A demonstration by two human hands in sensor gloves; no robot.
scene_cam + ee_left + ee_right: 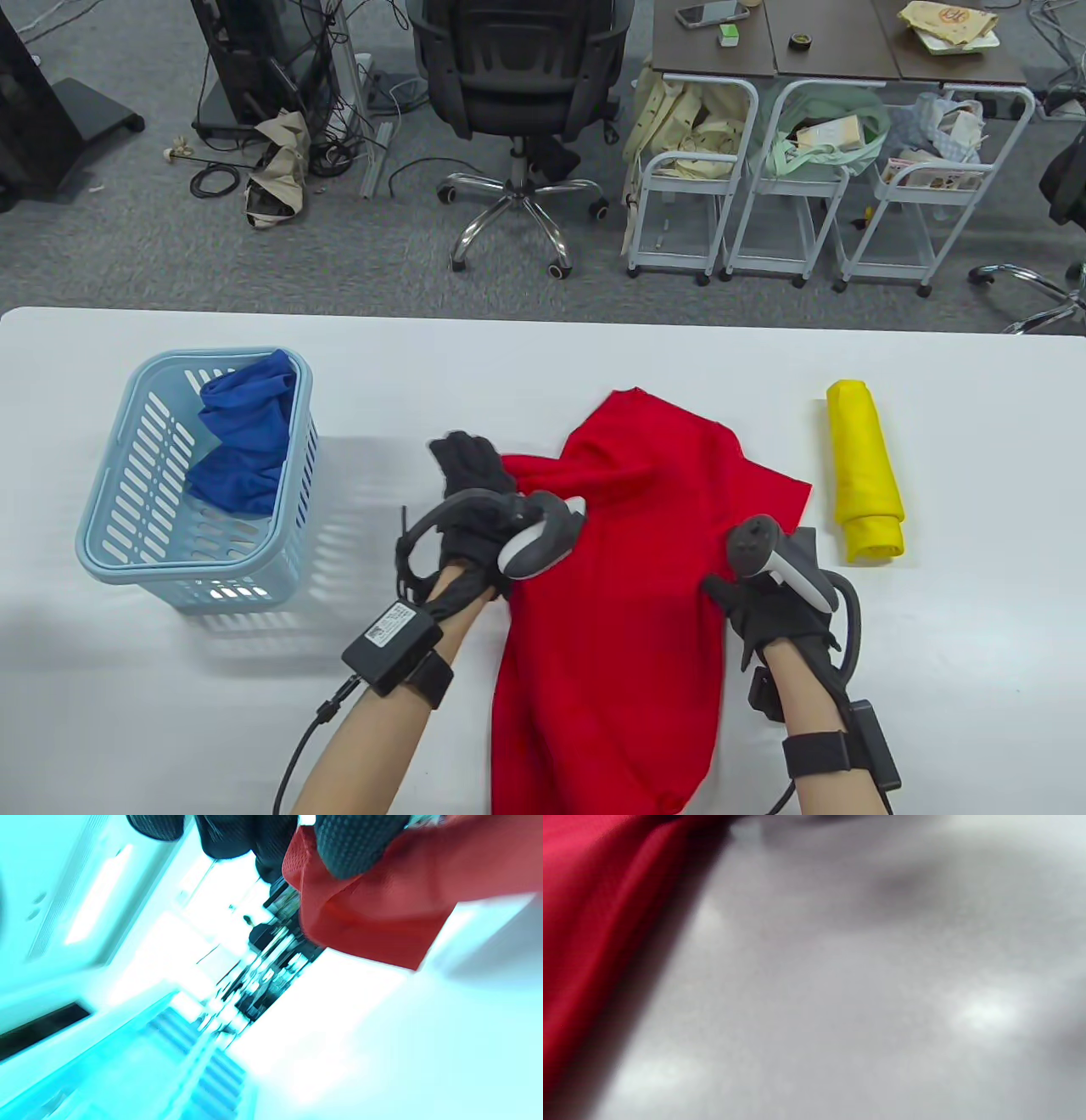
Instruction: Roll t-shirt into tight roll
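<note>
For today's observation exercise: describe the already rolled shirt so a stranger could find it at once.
Start at the white table. To the right of the red t-shirt, apart from it, lies the yellow roll. It alone is tightly rolled; the red shirt lies spread, and the blue cloth sits crumpled in the basket.

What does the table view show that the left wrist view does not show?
Only the table view shows the right hand on the red t-shirt, the rolled yellow t-shirt and the blue cloth in the basket. Only the left wrist view shows close up the left hand pinching a red sleeve edge. Both show the red t-shirt, the left hand and the white table.
</note>
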